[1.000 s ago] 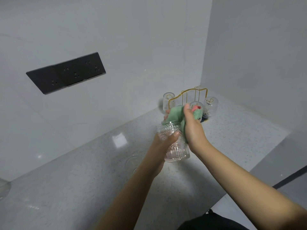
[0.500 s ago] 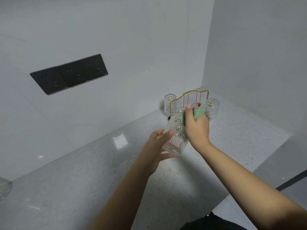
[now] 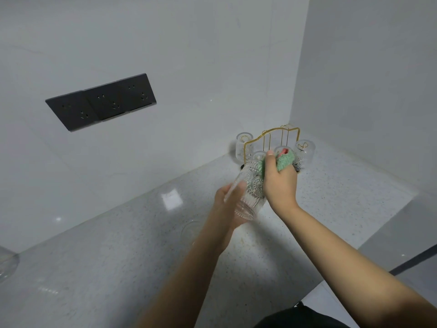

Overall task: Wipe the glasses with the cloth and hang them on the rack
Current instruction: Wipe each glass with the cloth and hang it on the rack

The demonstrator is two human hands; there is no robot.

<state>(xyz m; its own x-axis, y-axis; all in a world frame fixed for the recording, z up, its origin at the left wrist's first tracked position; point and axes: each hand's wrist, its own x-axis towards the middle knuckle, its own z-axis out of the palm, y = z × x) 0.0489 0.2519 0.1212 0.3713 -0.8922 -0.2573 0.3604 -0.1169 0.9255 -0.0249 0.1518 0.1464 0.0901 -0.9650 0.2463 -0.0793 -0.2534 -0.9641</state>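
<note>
My left hand [image 3: 228, 204] grips a clear ribbed glass [image 3: 248, 192] from below, tilted with its mouth pointing up and away. My right hand [image 3: 280, 183] is closed on a green cloth [image 3: 285, 160] with a pink patch, pressed against the glass's upper part near the rim. Behind my hands, in the counter's corner, stands a gold wire rack [image 3: 272, 138]. Several clear glasses hang upside down on it, one at the left [image 3: 243, 147] and one at the right [image 3: 305, 152]; two more are partly hidden by my right hand.
A speckled white counter [image 3: 118, 268] runs along grey walls that meet in a corner behind the rack. A black triple socket panel [image 3: 101, 101] sits on the left wall. A clear glass object [image 3: 7, 263] shows at the left edge. The counter's front edge runs at lower right.
The glass has tipped from nearly upright to slanted, and both hands have shifted up and right toward the rack. The cloth has bunched tighter in my right hand.
</note>
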